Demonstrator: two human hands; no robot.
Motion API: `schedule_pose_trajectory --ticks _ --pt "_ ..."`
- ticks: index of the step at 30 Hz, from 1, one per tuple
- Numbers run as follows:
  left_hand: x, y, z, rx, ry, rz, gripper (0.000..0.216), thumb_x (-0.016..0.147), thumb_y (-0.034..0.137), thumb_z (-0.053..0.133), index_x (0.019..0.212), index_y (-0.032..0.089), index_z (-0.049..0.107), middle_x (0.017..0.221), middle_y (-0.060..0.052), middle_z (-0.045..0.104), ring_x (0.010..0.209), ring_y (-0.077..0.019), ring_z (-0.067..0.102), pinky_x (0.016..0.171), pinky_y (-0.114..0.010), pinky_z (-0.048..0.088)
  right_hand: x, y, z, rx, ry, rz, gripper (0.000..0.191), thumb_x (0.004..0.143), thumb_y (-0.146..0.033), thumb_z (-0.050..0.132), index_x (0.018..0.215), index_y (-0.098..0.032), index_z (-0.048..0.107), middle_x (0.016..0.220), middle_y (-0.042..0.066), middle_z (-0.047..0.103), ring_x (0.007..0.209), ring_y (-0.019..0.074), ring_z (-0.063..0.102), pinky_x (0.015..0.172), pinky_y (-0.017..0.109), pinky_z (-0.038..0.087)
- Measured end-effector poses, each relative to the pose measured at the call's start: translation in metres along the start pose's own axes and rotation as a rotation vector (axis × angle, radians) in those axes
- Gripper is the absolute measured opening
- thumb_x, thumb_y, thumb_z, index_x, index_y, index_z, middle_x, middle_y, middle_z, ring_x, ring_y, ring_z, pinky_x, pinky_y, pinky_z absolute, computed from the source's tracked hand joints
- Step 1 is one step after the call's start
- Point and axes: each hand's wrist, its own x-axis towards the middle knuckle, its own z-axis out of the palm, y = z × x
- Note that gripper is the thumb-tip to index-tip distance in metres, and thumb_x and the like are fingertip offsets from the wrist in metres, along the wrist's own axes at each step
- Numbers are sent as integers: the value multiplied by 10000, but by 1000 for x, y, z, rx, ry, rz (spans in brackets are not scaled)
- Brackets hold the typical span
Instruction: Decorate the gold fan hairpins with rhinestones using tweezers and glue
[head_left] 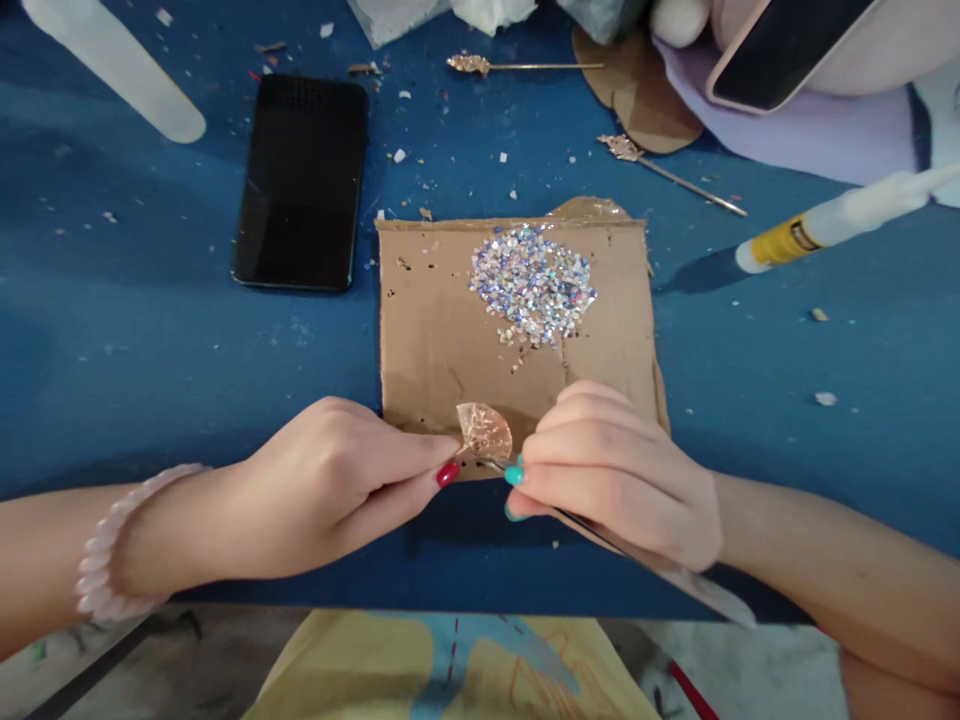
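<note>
My left hand (337,490), with red nails and a pink bead bracelet, pinches a small rose-gold fan-shaped piece (485,430) at the near edge of a brown cardboard sheet (435,320). My right hand (615,475), with teal nails, is closed on a thin metal tool (600,532) whose tip touches the underside of that piece. A pile of iridescent rhinestones (534,282) lies on the cardboard's far half.
A black phone (302,182) lies to the left on the blue table (150,340). A glue tube (832,222) sits at the right. Two gold hair sticks (525,66) (675,175), brown cardboard cut-outs (645,100) and small scraps lie at the back.
</note>
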Motion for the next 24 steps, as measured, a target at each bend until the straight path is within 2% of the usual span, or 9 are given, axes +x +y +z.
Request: schedule_pose_trajectory --ticks 5,24 --pt "0 0 1 -28 -13 -14 298 1078 216 426 913 162 668 592 10 591 484 -135 531 503 -285 339 2 -2 1 -32 36 31 54 956 -153 664 910 -150 636 835 39 746 769 142 674 670 311 538" --pt "0 0 1 -43 -1 -1 298 1071 191 447 809 182 590 567 41 483 477 -121 444 505 -288 301 0 -1 2 -51 61 -4 76 938 -134 684 877 -113 644 802 59 746 741 146 647 657 312 523"
